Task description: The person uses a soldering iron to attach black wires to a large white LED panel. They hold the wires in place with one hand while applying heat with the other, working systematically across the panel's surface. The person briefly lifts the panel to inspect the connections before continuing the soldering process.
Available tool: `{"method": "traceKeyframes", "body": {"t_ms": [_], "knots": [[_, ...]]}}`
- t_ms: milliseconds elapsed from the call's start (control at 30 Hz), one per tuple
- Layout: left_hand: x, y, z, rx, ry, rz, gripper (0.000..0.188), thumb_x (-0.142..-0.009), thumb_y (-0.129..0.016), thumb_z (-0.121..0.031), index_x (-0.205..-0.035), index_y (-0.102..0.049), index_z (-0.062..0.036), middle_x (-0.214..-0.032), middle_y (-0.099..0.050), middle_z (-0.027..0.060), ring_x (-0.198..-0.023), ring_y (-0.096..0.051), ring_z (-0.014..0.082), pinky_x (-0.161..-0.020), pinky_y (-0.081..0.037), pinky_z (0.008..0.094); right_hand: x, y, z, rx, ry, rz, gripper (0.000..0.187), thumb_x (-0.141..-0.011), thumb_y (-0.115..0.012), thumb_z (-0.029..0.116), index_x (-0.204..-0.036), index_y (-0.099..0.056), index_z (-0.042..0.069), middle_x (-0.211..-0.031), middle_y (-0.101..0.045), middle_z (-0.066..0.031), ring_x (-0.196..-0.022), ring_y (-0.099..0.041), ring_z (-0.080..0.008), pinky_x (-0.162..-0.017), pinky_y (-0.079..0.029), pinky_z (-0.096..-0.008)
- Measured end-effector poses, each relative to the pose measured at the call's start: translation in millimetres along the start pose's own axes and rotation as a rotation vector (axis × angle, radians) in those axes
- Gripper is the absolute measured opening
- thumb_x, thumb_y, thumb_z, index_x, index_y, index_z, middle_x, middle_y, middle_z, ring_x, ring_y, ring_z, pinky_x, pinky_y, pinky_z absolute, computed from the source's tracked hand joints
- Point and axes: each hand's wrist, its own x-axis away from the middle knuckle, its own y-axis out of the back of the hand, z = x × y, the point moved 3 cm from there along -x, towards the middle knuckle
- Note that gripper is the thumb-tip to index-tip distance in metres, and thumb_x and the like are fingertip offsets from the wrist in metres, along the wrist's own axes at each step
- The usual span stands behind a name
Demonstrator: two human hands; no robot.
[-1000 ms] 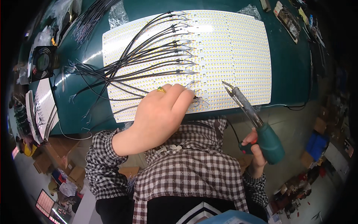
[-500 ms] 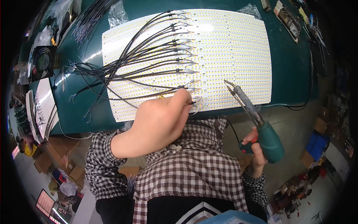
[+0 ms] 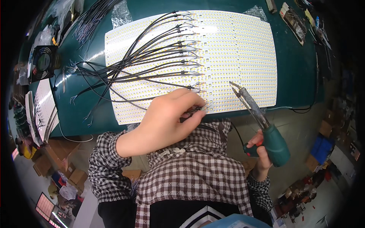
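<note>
My left hand [image 3: 163, 117] is over the near edge of a white LED panel [image 3: 251, 57]. Its thumb and index finger close on the thin wire ends of a black cable [image 3: 197, 110], partly hidden by the fingers. More black cables [image 3: 152, 52] cross the panel's left half, their stripped ends lying in a column near its middle. My right hand [image 3: 261, 161] grips a soldering gun [image 3: 275, 144] with a green handle, right of my left hand. Its metal tip [image 3: 231, 83] points up and left over the panel, with a thin tube alongside the barrel.
The panel lies on a dark green table [image 3: 296, 76]. A small black fan [image 3: 43, 64] and stacked white boards [image 3: 45, 110] are at the left. A bundle of wires [image 3: 93, 22] lies at the far left, and a worn box-shaped object [image 3: 292, 22] at the far right.
My left hand has shifted slightly right, and its thumb and index finger now reach to the wire ends by the panel's near edge. The soldering gun has hardly moved.
</note>
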Motion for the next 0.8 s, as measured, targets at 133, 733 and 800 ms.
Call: {"method": "traceKeyframes", "body": {"t_ms": [133, 733, 800], "knots": [[4, -7, 11, -0.107, -0.096, -0.129, 0.018, -0.087, -0.073, 0.000, -0.103, -0.068, -0.0067, -0.088, -0.063, 0.0110, -0.075, -0.067, 0.0328, -0.064, -0.054, 0.0412, -2, -2, 2, -0.005, -0.003, -0.004, 0.065, -0.097, -0.069, 0.034, -0.137, -0.053, -0.014, -0.097, -0.067, -0.0128, -0.078, -0.067, -0.0219, -0.074, -0.056, -0.0348], [-1, -11, 8, -0.080, -0.035, -0.150, 0.015, -0.093, -0.071, 0.002, -0.107, -0.070, -0.0015, -0.092, -0.069, 0.0133, -0.078, -0.071, 0.0289, -0.069, -0.056, 0.0354, 0, -4, 4, -0.038, -0.002, -0.039, 0.064, -0.097, -0.068, 0.031, -0.138, -0.052, -0.015, -0.098, -0.067, -0.0136, -0.081, -0.066, -0.0226, -0.074, -0.057, -0.0345], [-3, -10, 3, -0.147, -0.075, -0.137, 0.013, -0.092, -0.072, 0.001, -0.105, -0.069, -0.0025, -0.090, -0.069, 0.0123, -0.075, -0.070, 0.0286, -0.066, -0.055, 0.0353, 0, -5, 5, -0.038, -0.005, -0.043, 0.064, -0.097, -0.068, 0.032, -0.137, -0.053, -0.015, -0.098, -0.067, -0.0137, -0.081, -0.066, -0.0227, -0.073, -0.057, -0.0345]]}}
